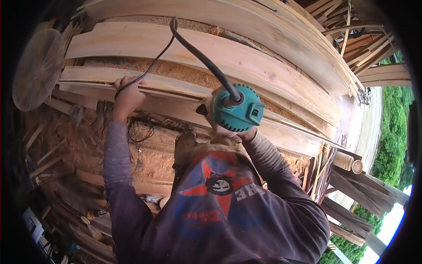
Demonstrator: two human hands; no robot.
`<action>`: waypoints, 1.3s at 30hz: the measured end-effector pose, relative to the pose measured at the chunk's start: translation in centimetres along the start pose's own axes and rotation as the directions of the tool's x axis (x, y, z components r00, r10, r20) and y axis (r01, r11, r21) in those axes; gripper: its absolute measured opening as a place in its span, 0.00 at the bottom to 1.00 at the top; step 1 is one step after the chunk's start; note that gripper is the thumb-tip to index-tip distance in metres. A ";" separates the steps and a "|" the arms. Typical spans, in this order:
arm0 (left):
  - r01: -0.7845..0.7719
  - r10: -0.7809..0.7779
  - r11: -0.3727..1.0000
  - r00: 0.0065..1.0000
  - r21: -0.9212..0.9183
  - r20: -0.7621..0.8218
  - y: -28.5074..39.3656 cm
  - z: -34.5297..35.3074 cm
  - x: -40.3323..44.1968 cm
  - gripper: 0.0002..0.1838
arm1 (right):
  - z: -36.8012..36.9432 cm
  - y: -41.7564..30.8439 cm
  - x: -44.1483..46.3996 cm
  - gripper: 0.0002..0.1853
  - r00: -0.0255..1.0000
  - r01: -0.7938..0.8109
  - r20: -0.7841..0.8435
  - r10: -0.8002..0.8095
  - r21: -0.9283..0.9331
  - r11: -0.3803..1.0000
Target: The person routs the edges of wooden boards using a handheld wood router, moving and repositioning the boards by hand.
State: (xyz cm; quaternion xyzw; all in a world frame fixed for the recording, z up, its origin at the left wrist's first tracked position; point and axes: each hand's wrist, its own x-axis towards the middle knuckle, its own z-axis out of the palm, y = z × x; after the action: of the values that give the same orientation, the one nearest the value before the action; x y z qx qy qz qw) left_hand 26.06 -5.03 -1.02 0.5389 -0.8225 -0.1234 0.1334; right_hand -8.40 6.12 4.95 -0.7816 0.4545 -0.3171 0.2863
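Item: teal power tool (241, 110), corded, top housing vented and toothed round the rim; located over the narrow board (176, 89), near mid-view. Body beneath the housing hidden.

Item: right hand (224, 129), closed about the tool's body; most fingers hidden under the housing.

Item: left hand (129, 96), fingers bent and closed on the narrow board's edge, well apart from the tool.

Item: black cord (198, 52), thick at the tool, rising in an arch, then bending sharply and running thin down to the left hand, which it crosses. It passes in front of the boards.

Item: pale wide boards (193, 44), several, lying lengthwise beyond the hands, with sawdust (176, 71) in the gaps.

Item: round wire guard (38, 70), far left, beside the board ends.

Item: tangled dark strands (141, 132), just below the left hand's side of the board.

Item: stacked timber (373, 53), upper right; dark planks (358, 189), lower right, near two pale cylindrical pieces (343, 161).

Item: green foliage (398, 141), right margin.
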 end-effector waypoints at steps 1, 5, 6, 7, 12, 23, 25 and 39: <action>0.002 -0.002 0.999 1.000 -0.037 -0.008 -0.8 0.5 0.0 0.12 | 0.8 0.3 0.9 0.14 0.999 0.033 0.003 -0.033 -0.011 0.999; 0.068 -0.068 0.997 0.998 -0.030 0.004 0.0 0.6 0.0 0.09 | 4.3 3.7 2.4 0.39 0.938 0.306 -0.085 -0.335 -0.243 0.920; 0.086 -0.086 0.996 0.996 -0.031 -0.005 -0.1 0.8 0.0 0.09 | 4.4 3.8 2.6 0.42 0.915 0.353 -0.097 -0.391 -0.279 0.893; 0.098 -0.096 0.992 0.995 -0.075 0.037 -0.4 1.1 0.3 0.09 | 4.5 4.9 2.3 0.42 0.935 0.342 -0.057 -0.350 -0.115 0.933; -0.076 0.063 0.994 0.987 -0.082 -0.146 -1.6 2.5 0.4 0.02 | -1.1 2.7 1.4 0.17 0.880 0.455 0.182 -0.440 -0.051 0.889; 0.233 -0.227 0.970 0.970 0.075 -0.088 -0.5 3.1 0.0 0.06 | -10.9 8.5 -9.2 0.19 0.949 -0.204 0.316 -0.009 0.634 0.746; 0.215 -0.198 0.974 0.963 0.078 -0.182 0.0 3.8 -0.3 0.06 | -13.0 6.6 -10.5 0.23 0.964 -0.210 0.258 0.063 0.596 0.775; 0.232 -0.198 0.970 0.930 0.077 -0.309 0.6 4.1 -1.1 0.11 | -9.6 8.6 -7.9 0.40 0.968 -0.048 0.232 -0.098 0.552 0.833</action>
State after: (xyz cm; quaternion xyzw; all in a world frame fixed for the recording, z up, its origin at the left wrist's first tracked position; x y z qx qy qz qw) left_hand 24.54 -3.58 -4.71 0.6450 -0.7344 -0.0080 0.2112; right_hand -23.26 7.96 2.88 -0.7048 0.2934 -0.3374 0.5507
